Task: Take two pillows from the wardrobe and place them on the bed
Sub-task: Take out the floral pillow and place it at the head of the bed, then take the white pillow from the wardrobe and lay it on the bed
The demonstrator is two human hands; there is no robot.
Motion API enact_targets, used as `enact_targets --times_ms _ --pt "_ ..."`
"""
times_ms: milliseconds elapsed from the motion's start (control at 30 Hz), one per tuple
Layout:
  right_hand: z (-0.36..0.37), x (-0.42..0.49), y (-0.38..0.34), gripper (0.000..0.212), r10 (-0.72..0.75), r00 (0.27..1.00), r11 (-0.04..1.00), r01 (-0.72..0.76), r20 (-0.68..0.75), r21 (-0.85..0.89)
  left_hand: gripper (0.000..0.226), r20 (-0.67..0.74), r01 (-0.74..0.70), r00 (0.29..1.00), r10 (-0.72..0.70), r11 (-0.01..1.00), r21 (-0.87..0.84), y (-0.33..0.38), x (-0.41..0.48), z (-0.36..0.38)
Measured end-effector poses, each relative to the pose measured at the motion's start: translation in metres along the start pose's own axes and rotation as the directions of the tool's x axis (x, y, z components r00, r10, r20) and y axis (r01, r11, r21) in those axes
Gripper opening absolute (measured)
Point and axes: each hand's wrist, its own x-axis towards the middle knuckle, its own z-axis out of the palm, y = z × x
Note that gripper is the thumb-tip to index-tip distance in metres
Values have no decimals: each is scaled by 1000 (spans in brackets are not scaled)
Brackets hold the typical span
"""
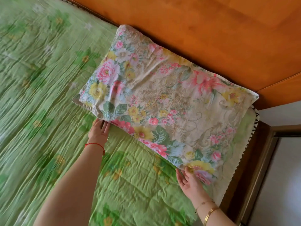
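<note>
A floral pillow (pixel 164 97) with pink and yellow flowers lies flat on the bed (pixel 40 95), its long side against the orange wooden headboard (pixel 211 35). My left hand (pixel 99 130) rests with fingers extended against the pillow's near left edge. My right hand (pixel 189 181) touches the near right corner, fingers spread, thumb on the fabric. Neither hand has a closed grip. Only this one pillow is in view, and no wardrobe shows.
A green quilted cover with a flower print spreads over the bed. The dark wooden bed frame (pixel 254 168) runs along the right side, with pale floor (pixel 286 185) beyond it.
</note>
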Motion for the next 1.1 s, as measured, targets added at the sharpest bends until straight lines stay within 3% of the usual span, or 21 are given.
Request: enact_targets --times_ms 167,433,833,1100 --pt "4 -9 4 8 21 1000 998 -20 19 -63 42 -9 14 1000 -14 999 31 -27 -28 -34" --pt "5 -58 8 11 -11 987 996 24 161 -80 34 133 -85 990 50 957 276 -75 -97 -50" --pt "-51 -149 -43 29 -263 921 917 331 288 -224 32 377 -307 917 128 831 464 -106 -249 -26" --pt "-137 -219 -84 36 -456 840 825 523 293 -216 27 493 -377 869 35 693 615 -153 -349 -22"
